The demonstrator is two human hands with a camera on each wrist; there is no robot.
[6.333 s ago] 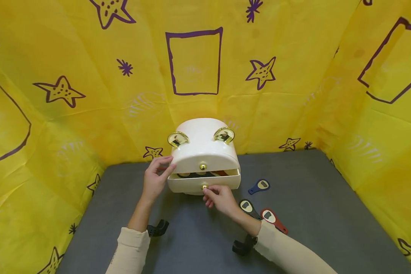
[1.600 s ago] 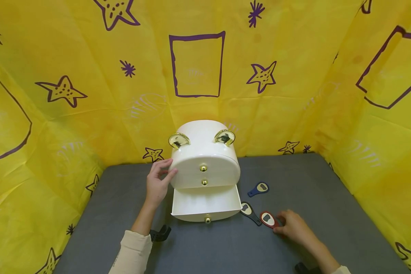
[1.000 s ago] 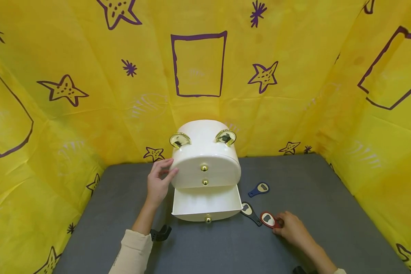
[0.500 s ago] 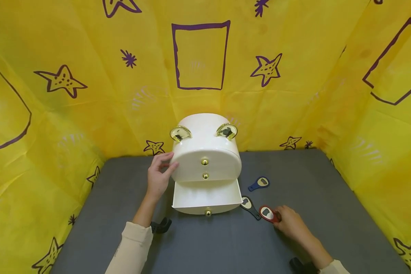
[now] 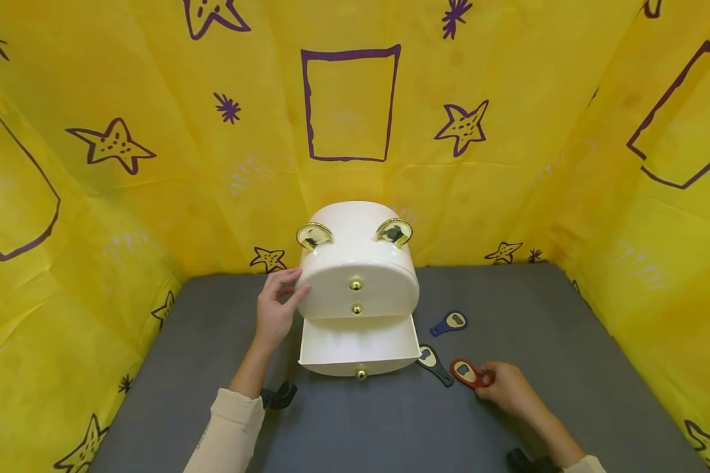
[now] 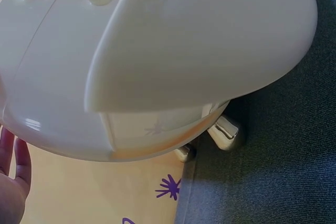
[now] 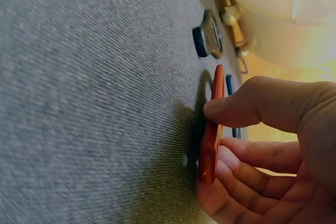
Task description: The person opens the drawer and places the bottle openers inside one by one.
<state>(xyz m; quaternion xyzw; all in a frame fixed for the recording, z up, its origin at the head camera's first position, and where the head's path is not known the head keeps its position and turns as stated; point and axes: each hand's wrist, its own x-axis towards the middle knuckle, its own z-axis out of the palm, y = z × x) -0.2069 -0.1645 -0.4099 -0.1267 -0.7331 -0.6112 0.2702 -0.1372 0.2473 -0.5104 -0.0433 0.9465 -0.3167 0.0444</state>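
Observation:
My left hand (image 5: 275,312) rests its thumb and fingertips on the left edge of a white drawer cabinet (image 5: 359,230) with gold ear shapes. The cabinet's bottom drawer (image 5: 355,338) is pulled out, with nothing seen inside; both upper drawers are closed. My right hand (image 5: 507,387) pinches the handle end of a red bottle opener (image 5: 465,372) between thumb and fingers. In the right wrist view the red opener (image 7: 212,135) is seen edge-on, its shadow on the cloth beside it. A black bottle opener (image 5: 434,364) lies by the drawer's right corner, and a blue bottle opener (image 5: 449,322) lies farther back.
A dark grey cloth (image 5: 355,433) covers the table. Yellow printed fabric (image 5: 260,190) walls it at the back and both sides. Gold feet (image 6: 227,132) raise the cabinet. A black wrist strap (image 5: 279,396) is on the left arm.
Since the oldest frame, the middle drawer was shut and the bottom one opened. My right hand moved from the drawer knob to the red opener and took hold of it. My left hand stayed.

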